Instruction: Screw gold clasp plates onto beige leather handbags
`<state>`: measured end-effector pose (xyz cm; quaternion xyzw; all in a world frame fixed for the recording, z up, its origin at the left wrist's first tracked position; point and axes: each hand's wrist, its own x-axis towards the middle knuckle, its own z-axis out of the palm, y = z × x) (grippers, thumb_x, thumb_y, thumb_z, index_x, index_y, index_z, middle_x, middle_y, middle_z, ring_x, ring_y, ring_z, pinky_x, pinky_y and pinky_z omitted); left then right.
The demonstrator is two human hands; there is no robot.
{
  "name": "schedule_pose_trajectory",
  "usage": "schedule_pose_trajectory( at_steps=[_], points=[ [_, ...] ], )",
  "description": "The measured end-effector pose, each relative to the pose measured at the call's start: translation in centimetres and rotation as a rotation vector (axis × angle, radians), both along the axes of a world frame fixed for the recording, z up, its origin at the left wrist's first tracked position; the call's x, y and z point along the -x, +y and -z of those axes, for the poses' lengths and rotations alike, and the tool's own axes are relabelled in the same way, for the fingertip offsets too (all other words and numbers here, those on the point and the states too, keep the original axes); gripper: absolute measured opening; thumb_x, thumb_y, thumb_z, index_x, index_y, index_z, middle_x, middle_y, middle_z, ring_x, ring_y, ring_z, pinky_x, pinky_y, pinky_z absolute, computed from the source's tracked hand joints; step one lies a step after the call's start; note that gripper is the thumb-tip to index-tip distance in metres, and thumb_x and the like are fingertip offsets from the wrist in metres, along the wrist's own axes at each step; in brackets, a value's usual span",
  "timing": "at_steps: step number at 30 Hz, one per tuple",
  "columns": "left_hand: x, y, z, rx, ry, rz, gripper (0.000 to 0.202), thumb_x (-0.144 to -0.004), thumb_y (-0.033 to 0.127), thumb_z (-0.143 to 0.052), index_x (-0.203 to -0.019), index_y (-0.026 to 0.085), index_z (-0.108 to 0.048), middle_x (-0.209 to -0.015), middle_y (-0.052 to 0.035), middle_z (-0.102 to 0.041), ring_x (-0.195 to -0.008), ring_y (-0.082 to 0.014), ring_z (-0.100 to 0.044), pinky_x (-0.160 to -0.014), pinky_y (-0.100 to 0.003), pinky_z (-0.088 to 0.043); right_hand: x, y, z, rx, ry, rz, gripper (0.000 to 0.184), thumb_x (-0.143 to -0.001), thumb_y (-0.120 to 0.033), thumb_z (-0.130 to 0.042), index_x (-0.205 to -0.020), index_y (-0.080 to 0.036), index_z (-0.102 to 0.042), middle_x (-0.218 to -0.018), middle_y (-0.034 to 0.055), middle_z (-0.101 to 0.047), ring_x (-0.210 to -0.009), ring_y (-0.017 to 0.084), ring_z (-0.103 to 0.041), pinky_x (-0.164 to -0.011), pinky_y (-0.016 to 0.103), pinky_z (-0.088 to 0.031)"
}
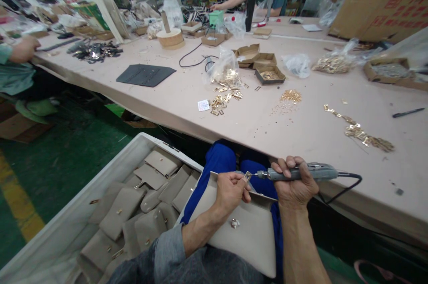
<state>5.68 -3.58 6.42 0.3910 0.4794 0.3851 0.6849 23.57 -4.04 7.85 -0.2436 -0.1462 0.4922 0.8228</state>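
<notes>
A beige leather bag (247, 235) with a metal clasp lies on my lap against blue trousers. My left hand (230, 190) is closed, pinching a small metal fitting (248, 176) at the bag's top edge. My right hand (294, 183) is wrapped round a grey electric screwdriver (302, 172). Its tip points left and touches the fitting. A black cable runs from the tool's rear off to the right.
A white bin (110, 172) of several beige bags stands at my left. The long pink table (294, 128) carries gold metal fittings (225, 96), small cardboard boxes (269, 74), plastic bags and a dark leather panel (145, 74). Other people work at the far and left sides.
</notes>
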Motion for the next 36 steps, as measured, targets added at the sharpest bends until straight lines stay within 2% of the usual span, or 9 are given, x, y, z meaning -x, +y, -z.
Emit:
schedule_pose_trajectory(
  at_steps=[8, 19, 25, 36],
  points=[
    [0.16, -0.12, 0.55, 0.002, -0.023, 0.003, 0.023, -0.081, 0.032, -0.073, -0.077, 0.009, -0.073, -0.067, -0.0114, -0.076, -0.036, -0.0139, -0.061, -0.037, -0.023, -0.051, 0.27, 0.19, -0.78, 0.033, 0.061, 0.029, 0.028, -0.075, -0.028, -0.087, -0.085, -0.019, -0.062, -0.079, -0.0053, -0.054, -0.061, 0.007, -0.043, -0.062, 0.026, -0.049],
    [0.19, -0.27, 0.47, 0.018, -0.022, -0.003, 0.027, -0.081, 0.035, -0.075, -0.073, 0.01, -0.072, -0.064, -0.0105, -0.075, -0.036, -0.0137, -0.061, -0.037, -0.022, -0.05, 0.15, 0.29, -0.27, 0.047, 0.083, 0.032, 0.026, -0.077, -0.025, -0.085, -0.083, -0.019, -0.06, -0.08, -0.0055, -0.055, -0.06, 0.006, -0.044, -0.062, 0.026, -0.052],
    [0.16, -0.32, 0.28, 0.001, 0.012, -0.017, 0.033, -0.084, 0.041, -0.075, -0.072, 0.011, -0.07, -0.062, -0.0094, -0.074, -0.032, -0.0111, -0.056, -0.034, -0.02, -0.044, 0.31, 0.2, -0.45, 0.047, 0.097, 0.034, 0.027, -0.077, -0.024, -0.084, -0.082, -0.018, -0.059, -0.079, -0.0054, -0.055, -0.06, 0.007, -0.044, -0.061, 0.026, -0.052],
    [-0.02, -0.7, -0.09, -0.008, 0.084, -0.075, 0.029, -0.084, 0.037, -0.075, -0.07, 0.013, -0.067, -0.061, -0.007, -0.073, -0.029, -0.0082, -0.048, -0.028, -0.018, -0.028, 0.43, -0.08, -0.71, 0.046, 0.079, 0.017, 0.026, -0.078, -0.024, -0.084, -0.082, -0.019, -0.059, -0.078, -0.0052, -0.054, -0.06, 0.007, -0.045, -0.061, 0.026, -0.05]
  ],
)
